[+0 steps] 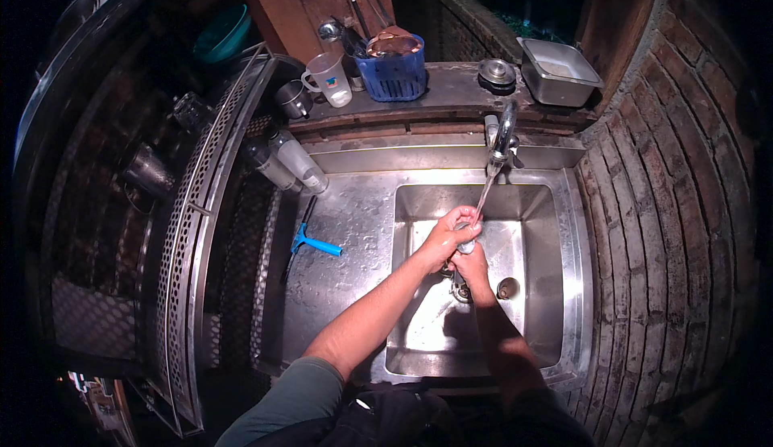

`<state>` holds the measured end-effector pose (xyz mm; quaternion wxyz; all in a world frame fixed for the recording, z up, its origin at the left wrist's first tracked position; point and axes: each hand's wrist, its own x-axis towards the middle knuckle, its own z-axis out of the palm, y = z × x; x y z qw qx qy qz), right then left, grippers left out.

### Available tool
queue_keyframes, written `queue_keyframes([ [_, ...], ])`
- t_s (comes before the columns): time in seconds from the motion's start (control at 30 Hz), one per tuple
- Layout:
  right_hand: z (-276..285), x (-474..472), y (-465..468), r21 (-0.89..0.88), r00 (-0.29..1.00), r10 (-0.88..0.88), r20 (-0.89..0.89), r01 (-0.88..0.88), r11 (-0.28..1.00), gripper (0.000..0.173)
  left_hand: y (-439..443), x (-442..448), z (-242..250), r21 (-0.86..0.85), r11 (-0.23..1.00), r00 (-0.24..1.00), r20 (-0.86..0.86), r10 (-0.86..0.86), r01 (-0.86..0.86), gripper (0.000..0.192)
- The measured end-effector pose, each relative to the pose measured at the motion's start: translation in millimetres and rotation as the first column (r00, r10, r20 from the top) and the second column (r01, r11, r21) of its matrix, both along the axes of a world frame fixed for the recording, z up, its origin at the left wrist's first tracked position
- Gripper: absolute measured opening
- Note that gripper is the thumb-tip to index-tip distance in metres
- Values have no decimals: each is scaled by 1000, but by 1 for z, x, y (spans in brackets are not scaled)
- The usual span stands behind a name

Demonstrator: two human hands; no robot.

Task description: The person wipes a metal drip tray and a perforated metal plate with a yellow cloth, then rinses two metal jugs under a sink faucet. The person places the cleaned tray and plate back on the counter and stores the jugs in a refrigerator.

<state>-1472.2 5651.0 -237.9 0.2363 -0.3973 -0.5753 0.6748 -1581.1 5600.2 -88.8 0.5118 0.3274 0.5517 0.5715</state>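
My left hand [450, 235] grips a small, pale shiny object [465, 243], too covered to name exactly. Water from the curved metal tap [502, 139] runs onto my left fingers and the object. Just below, my right hand [472, 267] has its fingers curled close against the object's lower end; what they hold is hidden. Both hands are over the stainless steel sink basin [542, 332]. Beneath them, partly covered, a dark metal item [462, 293] shows on the basin floor. A small brownish cup-like item [508, 289] sits to its right.
Left of the basin, a blue-handled squeegee [319, 246] lies on the wet drainboard [344, 302], near two bottles [299, 160]. The back ledge holds a plastic measuring jug [331, 78], a blue utensil basket [394, 72] and a steel pan [558, 78]. A brick wall [646, 235] bounds the right, a perforated metal rack [196, 223] the left.
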Motion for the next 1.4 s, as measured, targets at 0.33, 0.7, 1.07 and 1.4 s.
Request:
queue_keyframes([
  [0.33, 7, -5, -23, 273, 961, -75, -266, 149, 950, 13, -1, -2, -22, 63, 995, 871, -482, 96, -75, 27],
  [0.7, 1, 20, -28, -129, 966, 34, -257, -69, 989, 20, -8, 0, -15, -116, 989, 985, -133, -109, 94, 50],
  [1.07, -126, 93, -27, 542, 900, -326, 290, 126, 831, 33, -48, -37, -52, 14, 955, 954, 34, 297, -297, 64],
  [1.4, -184, 37, -31, 526, 896, -173, 409, -76, 847, 131, -167, -1, -92, -300, 954, 838, -522, -158, -7, 40],
])
